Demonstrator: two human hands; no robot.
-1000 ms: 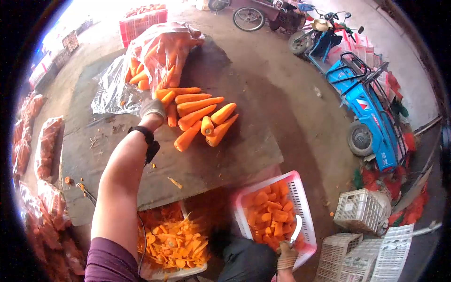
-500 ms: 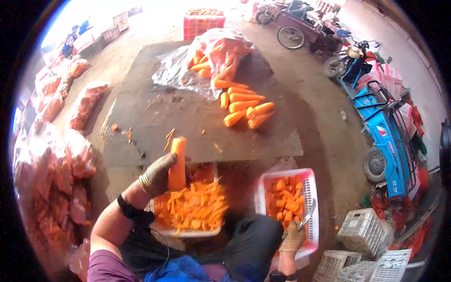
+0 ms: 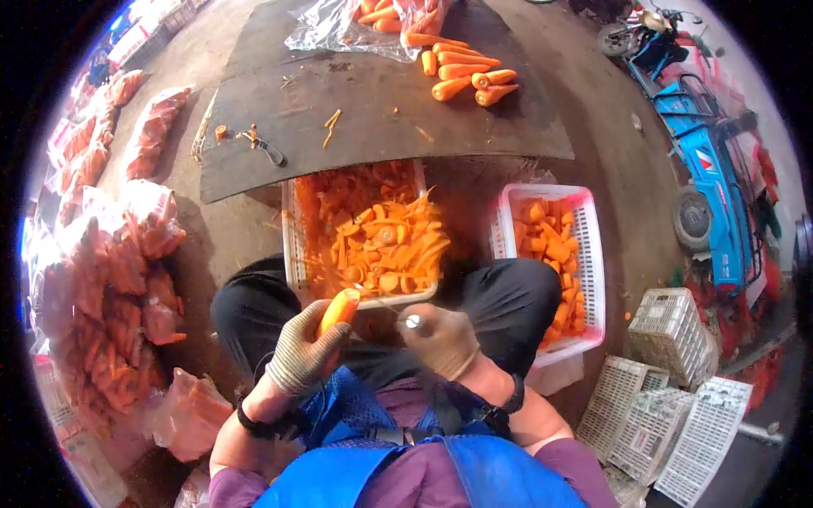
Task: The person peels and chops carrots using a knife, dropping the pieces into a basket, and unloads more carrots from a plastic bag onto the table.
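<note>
My gloved left hand [image 3: 306, 351] is wrapped round an orange carrot [image 3: 340, 311], its upper end sticking out above the fingers. Close on its right, my gloved right hand [image 3: 440, 340] is closed on the handle of a knife [image 3: 413, 322]; the blade is blurred and hard to make out. Just beyond the hands, a white crate [image 3: 292, 245] holds carrot peels and cut ends. To the right stands a pink and white basket [image 3: 590, 254] with cut carrot pieces. Whole carrots [image 3: 468, 68] lie on the dark board [image 3: 364, 110] beside an open plastic bag [image 3: 334, 30].
Bagged carrots [image 3: 110, 296] are heaped along the left. White plastic crates [image 3: 669, 330] stand and lean at the lower right, with a blue cargo tricycle [image 3: 707, 186] behind them. A small tool [image 3: 267, 151] lies near the board's left front edge.
The left hand has gone from the carrots on the board to my lap with one carrot. My right hand has left the basket with the knife and come beside it. The view has tilted down.
</note>
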